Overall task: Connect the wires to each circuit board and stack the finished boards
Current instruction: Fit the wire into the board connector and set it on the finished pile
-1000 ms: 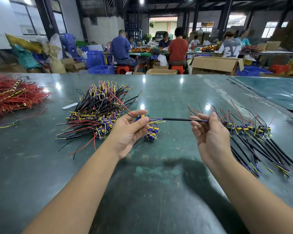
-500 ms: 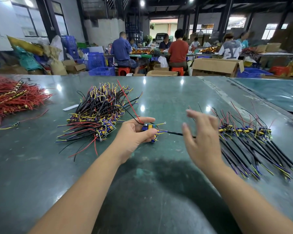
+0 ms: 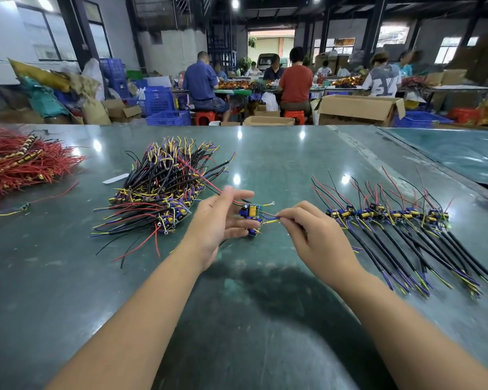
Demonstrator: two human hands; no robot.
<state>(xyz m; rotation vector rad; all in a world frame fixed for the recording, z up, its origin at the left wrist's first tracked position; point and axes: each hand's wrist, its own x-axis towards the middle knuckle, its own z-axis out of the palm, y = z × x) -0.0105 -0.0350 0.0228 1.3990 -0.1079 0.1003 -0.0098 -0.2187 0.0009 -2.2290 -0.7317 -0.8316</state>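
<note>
My left hand (image 3: 218, 220) holds a small circuit board (image 3: 253, 211) at its fingertips above the green table (image 3: 251, 319); the fingers are only loosely bent. A red wire and a yellow wire trail from the board. My right hand (image 3: 310, 235) pinches the board's blue and yellow wires (image 3: 269, 219) just right of it. A tangled pile of wired boards (image 3: 158, 192) lies to the left. On the right, a row of wired boards (image 3: 386, 215) lies side by side, black cables pointing toward me.
A heap of red wires (image 3: 20, 161) lies at the table's far left, with a loose wired piece (image 3: 23, 206) and a white slip (image 3: 114, 178) nearby. Several people sit working at tables (image 3: 293, 77) beyond the far edge, among cardboard boxes (image 3: 358, 109) and blue crates.
The right hand let go of the black cable's far end, swung in and now pinches the wires next to the board. The left hand turned the board and loosened its fingers.
</note>
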